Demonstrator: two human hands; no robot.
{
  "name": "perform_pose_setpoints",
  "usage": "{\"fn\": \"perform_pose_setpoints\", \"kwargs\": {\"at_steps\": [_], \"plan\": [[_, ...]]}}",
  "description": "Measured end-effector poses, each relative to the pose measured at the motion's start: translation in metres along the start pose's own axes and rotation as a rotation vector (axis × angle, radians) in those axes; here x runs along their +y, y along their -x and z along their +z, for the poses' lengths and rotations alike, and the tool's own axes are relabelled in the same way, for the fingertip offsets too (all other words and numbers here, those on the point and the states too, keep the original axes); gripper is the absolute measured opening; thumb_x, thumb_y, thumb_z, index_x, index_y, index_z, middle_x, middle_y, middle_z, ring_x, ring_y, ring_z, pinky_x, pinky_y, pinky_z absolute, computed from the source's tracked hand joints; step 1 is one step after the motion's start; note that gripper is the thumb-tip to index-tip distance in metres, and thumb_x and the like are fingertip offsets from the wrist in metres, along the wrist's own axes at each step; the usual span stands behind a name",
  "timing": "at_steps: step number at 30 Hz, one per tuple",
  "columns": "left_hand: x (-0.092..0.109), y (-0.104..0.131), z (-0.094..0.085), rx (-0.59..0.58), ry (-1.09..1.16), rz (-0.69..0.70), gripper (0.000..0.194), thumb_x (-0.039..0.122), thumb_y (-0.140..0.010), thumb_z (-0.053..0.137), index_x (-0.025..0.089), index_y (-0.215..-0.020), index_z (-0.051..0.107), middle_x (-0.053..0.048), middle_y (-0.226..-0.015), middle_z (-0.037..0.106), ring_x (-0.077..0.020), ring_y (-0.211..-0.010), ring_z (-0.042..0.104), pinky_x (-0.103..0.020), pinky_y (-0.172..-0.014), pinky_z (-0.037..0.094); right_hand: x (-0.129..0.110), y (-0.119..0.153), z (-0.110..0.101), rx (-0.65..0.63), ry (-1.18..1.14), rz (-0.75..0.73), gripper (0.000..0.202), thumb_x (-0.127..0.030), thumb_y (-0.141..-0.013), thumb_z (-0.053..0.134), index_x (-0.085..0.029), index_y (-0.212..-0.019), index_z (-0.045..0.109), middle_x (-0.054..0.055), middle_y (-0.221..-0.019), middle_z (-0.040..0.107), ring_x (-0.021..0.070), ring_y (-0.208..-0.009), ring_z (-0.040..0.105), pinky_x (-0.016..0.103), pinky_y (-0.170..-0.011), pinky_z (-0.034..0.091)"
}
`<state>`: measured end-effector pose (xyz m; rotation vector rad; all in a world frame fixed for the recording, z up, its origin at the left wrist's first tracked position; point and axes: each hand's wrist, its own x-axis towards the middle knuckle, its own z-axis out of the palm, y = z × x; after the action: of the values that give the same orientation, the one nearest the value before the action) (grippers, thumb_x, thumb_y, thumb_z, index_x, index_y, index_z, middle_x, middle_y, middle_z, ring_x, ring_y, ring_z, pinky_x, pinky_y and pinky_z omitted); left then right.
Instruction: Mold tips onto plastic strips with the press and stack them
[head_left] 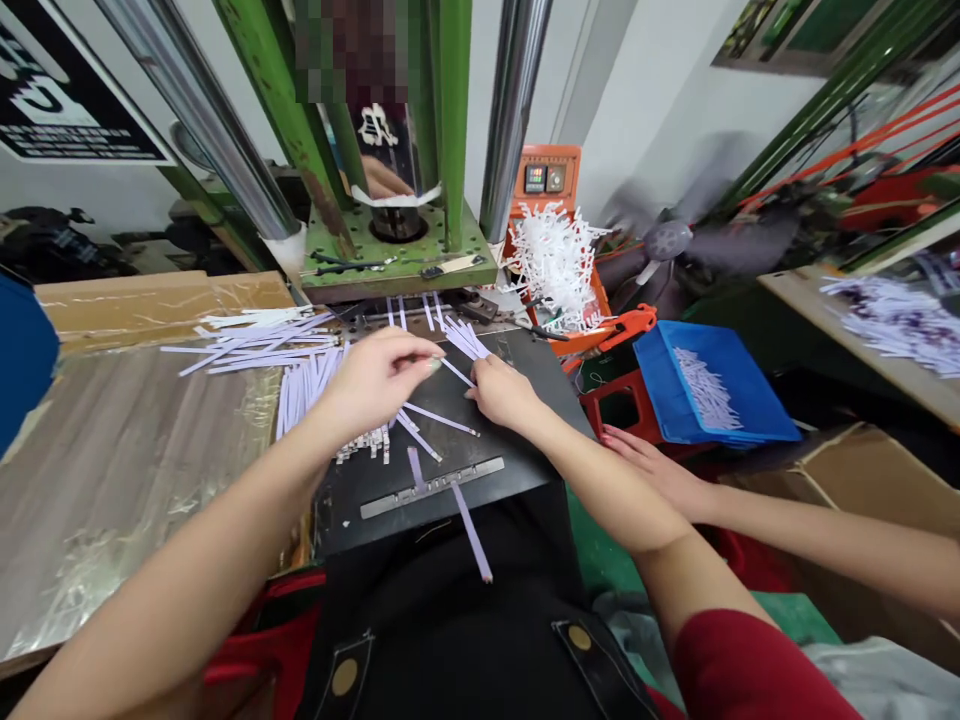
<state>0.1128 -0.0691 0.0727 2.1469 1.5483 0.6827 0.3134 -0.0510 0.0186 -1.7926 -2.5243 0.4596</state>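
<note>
Pinching one pale strip [456, 372] between them, the left hand [379, 378] and right hand [504, 392] nearly meet; the blue tray [742, 395] holds more strips.

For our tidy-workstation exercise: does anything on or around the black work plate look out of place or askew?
Yes. One thin white plastic strip juts past the front edge of the black metal work plate, slanting toward the person's lap. A second white strip lies crosswise near the left hand and right hand.

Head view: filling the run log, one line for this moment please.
left hand: pinching white strips | right hand: on strips | surface: black plate
</note>
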Motion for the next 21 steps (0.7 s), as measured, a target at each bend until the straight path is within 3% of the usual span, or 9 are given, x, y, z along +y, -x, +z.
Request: {"fn": "perform_pose_setpoints", "kwargs": {"at_steps": [2, 5, 8, 11, 13, 15, 19, 21], "plan": [[0.004, 0.035, -0.028, 0.170, 0.106, 0.124, 0.016, 0.028, -0.088, 0.062, 0.025, -0.098, 0.074, -0.002, -0.101, 0.069, -0.0171, -0.092, 0.065, -0.028, -0.083, 0.053, -0.008, -0.006, 0.004, -0.035, 0.057, -0.015, 0.018, -0.016, -0.094, 0.060, -0.010, -0.110, 0.062, 0.016, -0.111, 0.063, 0.0294, -0.100, 0.064, 0.035, -0.082, 0.051], [-0.006, 0.087, -0.042, 0.166, 0.178, 0.183, 0.016, 0.026, -0.089, 0.063, 0.029, -0.100, 0.074, -0.002, -0.101, 0.070, -0.0166, -0.098, 0.065, -0.029, -0.088, 0.054, -0.016, -0.003, 0.007, -0.053, 0.081, -0.054, 0.021, -0.006, -0.093, 0.049, -0.008, -0.110, 0.061, 0.017, -0.106, 0.064, 0.0292, -0.097, 0.065, 0.034, -0.081, 0.050], [-0.034, 0.129, -0.021, 0.146, 0.255, 0.017, 0.019, 0.028, -0.089, 0.064, 0.027, -0.105, 0.074, -0.004, -0.109, 0.068, -0.0162, -0.097, 0.066, -0.028, -0.085, 0.057, -0.015, 0.010, 0.003, -0.070, 0.121, -0.122, 0.027, 0.001, -0.090, 0.044, -0.006, -0.111, 0.060, 0.018, -0.105, 0.064, 0.0286, -0.096, 0.064, 0.033, -0.080, 0.049], [-0.062, 0.159, 0.012, 0.333, 0.454, -0.257, 0.030, 0.032, -0.086, 0.069, 0.025, -0.115, 0.069, -0.006, -0.127, 0.060, -0.0133, -0.090, 0.067, -0.026, -0.081, 0.060, -0.004, 0.035, -0.001, -0.076, 0.047, -0.193, 0.018, -0.001, -0.088, 0.050, -0.011, -0.096, 0.063, 0.014, -0.099, 0.063, 0.0255, -0.091, 0.063, 0.031, -0.077, 0.047], [-0.069, 0.171, 0.027, 0.404, 0.619, -0.325, 0.028, 0.032, -0.084, 0.071, 0.025, -0.111, 0.069, -0.005, -0.126, 0.060, -0.0130, -0.089, 0.067, -0.028, -0.083, 0.061, 0.004, 0.055, -0.001, -0.022, -0.143, -0.230, 0.014, -0.003, -0.086, 0.054, -0.015, -0.086, 0.061, 0.007, -0.088, 0.062, 0.0207, -0.082, 0.061, 0.028, -0.073, 0.045], [-0.065, 0.175, 0.037, 0.356, 0.693, -0.310, 0.016, 0.031, -0.085, 0.071, 0.022, -0.098, 0.070, -0.005, -0.111, 0.066, -0.0156, -0.089, 0.069, -0.030, -0.084, 0.061, 0.007, 0.073, 0.004, 0.045, -0.377, -0.300, 0.013, -0.005, -0.084, 0.057, -0.018, -0.082, 0.059, 0.001, -0.079, 0.060, 0.0164, -0.075, 0.059, 0.025, -0.069, 0.044], [-0.043, 0.168, 0.047, 0.156, 0.513, -0.130, 0.006, 0.024, -0.088, 0.065, 0.020, -0.088, 0.070, -0.005, -0.095, 0.073, -0.0195, -0.095, 0.071, -0.033, -0.088, 0.060, 0.004, 0.095, 0.022, 0.102, -0.629, -0.477, 0.011, -0.010, -0.090, 0.056, -0.019, -0.084, 0.058, 0.002, -0.083, 0.063, 0.0154, -0.079, 0.059, 0.026, -0.074, 0.046], [-0.038, 0.163, 0.053, 0.151, 0.380, -0.018, 0.008, 0.020, -0.089, 0.063, 0.021, -0.090, 0.071, -0.003, -0.096, 0.075, -0.0177, -0.097, 0.071, -0.031, -0.091, 0.058, 0.001, 0.098, 0.031, 0.143, -0.636, -0.513, 0.011, -0.011, -0.093, 0.053, -0.019, -0.086, 0.057, 0.004, -0.086, 0.064, 0.0167, -0.082, 0.060, 0.028, -0.076, 0.047]]}}
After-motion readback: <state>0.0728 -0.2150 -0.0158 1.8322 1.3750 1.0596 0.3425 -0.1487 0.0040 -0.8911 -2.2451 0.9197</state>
